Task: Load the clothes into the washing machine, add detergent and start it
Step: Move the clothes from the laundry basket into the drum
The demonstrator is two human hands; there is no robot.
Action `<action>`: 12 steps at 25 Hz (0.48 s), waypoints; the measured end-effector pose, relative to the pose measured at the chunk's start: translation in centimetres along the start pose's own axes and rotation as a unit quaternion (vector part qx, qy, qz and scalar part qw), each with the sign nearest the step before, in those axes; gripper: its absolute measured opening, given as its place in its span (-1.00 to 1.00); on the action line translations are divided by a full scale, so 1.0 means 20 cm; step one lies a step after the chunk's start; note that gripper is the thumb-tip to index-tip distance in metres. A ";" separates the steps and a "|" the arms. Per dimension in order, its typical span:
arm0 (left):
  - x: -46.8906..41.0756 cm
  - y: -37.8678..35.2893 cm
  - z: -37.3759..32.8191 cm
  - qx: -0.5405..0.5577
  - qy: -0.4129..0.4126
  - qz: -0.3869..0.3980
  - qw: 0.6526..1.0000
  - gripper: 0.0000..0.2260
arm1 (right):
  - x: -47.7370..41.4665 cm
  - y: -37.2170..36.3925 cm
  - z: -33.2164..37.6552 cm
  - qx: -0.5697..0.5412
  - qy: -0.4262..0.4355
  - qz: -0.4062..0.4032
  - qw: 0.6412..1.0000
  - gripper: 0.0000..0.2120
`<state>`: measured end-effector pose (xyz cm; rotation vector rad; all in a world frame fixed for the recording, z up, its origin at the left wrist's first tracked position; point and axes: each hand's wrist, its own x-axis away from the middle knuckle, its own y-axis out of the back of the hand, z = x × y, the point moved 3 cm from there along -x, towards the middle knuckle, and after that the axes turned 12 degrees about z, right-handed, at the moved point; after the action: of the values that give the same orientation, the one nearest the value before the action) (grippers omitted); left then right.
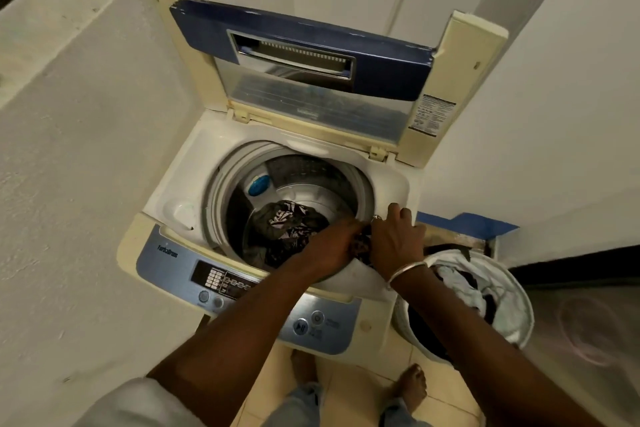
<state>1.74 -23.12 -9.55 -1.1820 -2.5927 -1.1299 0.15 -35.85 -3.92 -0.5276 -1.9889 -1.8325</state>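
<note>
While both hands were bunched together over the front right edge of the tub, a dark patterned garment (362, 247) sat pinched between them, just inside the rim and above the load. The left hand (332, 246) had its fingers curled down into the cloth, gripping it. The right hand (394, 239) held the same piece from the other side, its fingers bent over the rim; a ring (376, 217) showed on one finger and a pale bangle (407, 272) circled the wrist.

Below them, more clothes (287, 222), dark with a black-and-white print, lay heaped on the floor of the drum (311, 166). A blue oval filter (259, 185) was fixed to the drum's far left wall. The washing machine (162, 198) was a cream top-loader, its lid (301, 45) folded upright at the back with a blue band and a clear window. Nearest the person ran the blue-grey control panel (166, 263), with a dark display and round buttons, partly crossed by the left forearm.

Just beside the machine on the right stood a white laundry basket (519, 302) holding white and dark clothes in basket (460, 284). Behind it a strip of blue tape (467, 222) ran along the wall's foot. Bare feet (414, 381) stood on the pale tiled floor (346, 392).
</note>
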 end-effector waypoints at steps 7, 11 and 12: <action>0.05 0.04 0.05 -0.038 0.055 -0.072 0.995 -0.84 | 0.05 0.05 0.09 -0.008 0.101 0.034 0.994 -0.71; 0.22 0.30 0.13 0.101 0.142 -0.264 0.949 -0.84 | -0.10 0.28 0.34 -0.141 0.174 -0.043 0.974 -0.82; 0.27 0.38 0.16 0.128 0.162 -0.310 0.928 -0.85 | -0.16 0.35 0.42 -0.181 0.193 -0.056 0.963 -0.83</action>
<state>3.83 -14.50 -5.55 -0.0919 -2.7802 -0.9073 6.24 -27.01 -0.23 -0.1354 -1.4621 -2.1873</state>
